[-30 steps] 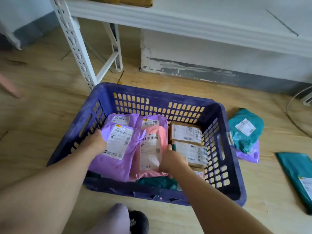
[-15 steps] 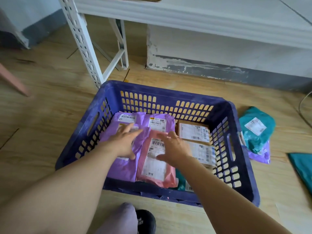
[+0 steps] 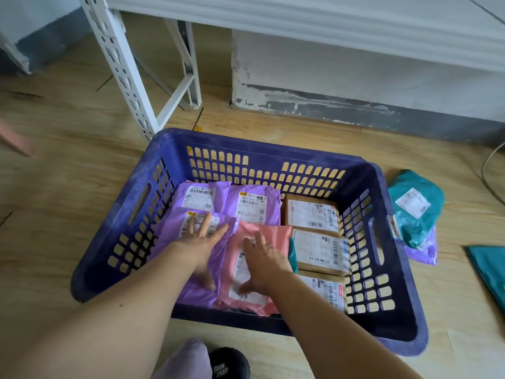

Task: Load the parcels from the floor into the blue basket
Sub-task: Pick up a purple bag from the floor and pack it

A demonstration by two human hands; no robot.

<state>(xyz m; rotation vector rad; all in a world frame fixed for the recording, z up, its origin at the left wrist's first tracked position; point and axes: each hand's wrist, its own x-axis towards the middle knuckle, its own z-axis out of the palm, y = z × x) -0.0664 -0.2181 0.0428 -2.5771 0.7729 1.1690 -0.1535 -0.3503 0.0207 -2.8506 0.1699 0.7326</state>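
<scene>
The blue basket (image 3: pixel 393 310) stands on the wooden floor and holds several parcels. My left hand (image 3: pixel 200 243) lies flat with straight fingers on a purple mailer (image 3: pixel 169 231). On the pink mailer (image 3: pixel 269 236) beside it, my right hand (image 3: pixel 263 262) presses with spread fingers. Two more purple mailers (image 3: pixel 251 205) lie at the back, and three brown boxes (image 3: pixel 311 212) fill the right side. A teal parcel (image 3: pixel 415 206) rests on the floor outside the basket's right wall, on top of a purple one (image 3: pixel 425 251).
Another teal mailer (image 3: pixel 489 266) lies on the floor at the far right edge. A white metal shelf leg (image 3: pixel 123 69) stands behind the basket's left corner, with a wall base behind. My foot in a dark slipper (image 3: pixel 218 365) is just in front of the basket.
Both hands let go of the mailers' edges and moved up onto their tops, now lying flat with fingers spread. The purple and pink mailers settled lower in the basket.
</scene>
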